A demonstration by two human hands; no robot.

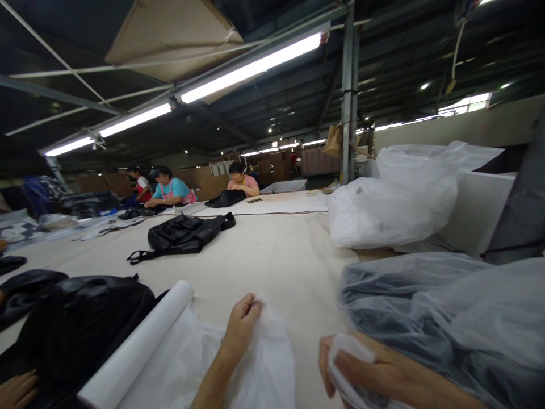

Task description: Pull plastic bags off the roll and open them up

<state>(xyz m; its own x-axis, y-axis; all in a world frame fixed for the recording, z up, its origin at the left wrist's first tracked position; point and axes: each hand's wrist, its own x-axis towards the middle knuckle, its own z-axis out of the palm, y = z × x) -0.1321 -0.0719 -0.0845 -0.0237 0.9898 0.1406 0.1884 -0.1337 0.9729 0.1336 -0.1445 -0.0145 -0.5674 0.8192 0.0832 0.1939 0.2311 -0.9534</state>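
Observation:
My left hand (240,325) is closed on the top edge of a thin white plastic bag (264,369) that lies on the cream-covered table (272,261). My right hand (357,369), low at the right, is clenched around a bunched white piece of plastic; whether it belongs to the same bag I cannot tell. A white roll (136,343) lies at an angle just left of my left arm. Beside the roll sits a heap of black glossy fabric (80,326).
Another person's hand (17,389) rests at the bottom left corner. A black strapped bag (183,234) lies mid-table. Big plastic sacks, one white (392,213), one translucent over dark goods (426,307), crowd the right. Three seated people (170,190) work at the far end.

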